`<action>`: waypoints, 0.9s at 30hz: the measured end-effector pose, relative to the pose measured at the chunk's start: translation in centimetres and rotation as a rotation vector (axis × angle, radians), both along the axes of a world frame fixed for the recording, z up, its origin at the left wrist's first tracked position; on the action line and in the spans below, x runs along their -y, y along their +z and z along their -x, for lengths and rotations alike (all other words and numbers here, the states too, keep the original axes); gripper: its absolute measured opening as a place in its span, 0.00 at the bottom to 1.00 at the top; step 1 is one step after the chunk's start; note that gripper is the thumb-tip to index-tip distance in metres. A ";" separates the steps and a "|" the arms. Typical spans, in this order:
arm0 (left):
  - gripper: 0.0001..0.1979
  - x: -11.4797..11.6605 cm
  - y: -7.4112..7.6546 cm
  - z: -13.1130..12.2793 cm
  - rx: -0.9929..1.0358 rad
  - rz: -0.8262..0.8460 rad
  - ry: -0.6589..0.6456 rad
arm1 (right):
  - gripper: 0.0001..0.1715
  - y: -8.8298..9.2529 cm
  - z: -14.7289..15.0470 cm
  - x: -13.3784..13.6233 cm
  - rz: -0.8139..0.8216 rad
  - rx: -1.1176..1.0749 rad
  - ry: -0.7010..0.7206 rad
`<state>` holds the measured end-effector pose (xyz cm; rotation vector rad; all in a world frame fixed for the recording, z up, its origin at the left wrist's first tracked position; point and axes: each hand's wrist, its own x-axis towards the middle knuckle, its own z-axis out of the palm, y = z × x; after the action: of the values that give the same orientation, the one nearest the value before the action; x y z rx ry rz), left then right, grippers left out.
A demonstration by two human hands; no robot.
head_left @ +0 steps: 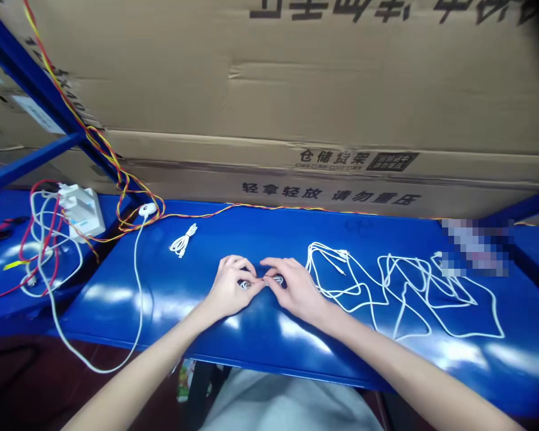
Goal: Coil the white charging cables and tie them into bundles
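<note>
A white cable coil (276,279) is pinched between the left hand (228,288) and right hand (295,290); slackened fingers could let its loops spring apart and tangle.

Looped cable (182,240) lies left of sprawled cable (503,335).

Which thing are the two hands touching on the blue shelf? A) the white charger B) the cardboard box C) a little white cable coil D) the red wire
C. The fingers of the left hand and right hand meet around a small white cable coil on the blue shelf.
</note>
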<state>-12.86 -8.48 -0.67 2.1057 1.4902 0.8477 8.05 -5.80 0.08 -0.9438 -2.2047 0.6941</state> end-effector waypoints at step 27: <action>0.07 0.8 -0.9 -0.5 -0.027 -0.274 0.010 | 0.10 -0.1 -1.2 1.1 -0.450 0.432 0.223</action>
<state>-12.34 -9.27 -1.53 2.3130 1.4686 1.0850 9.20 -6.87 -0.07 -0.6617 -2.7147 0.0649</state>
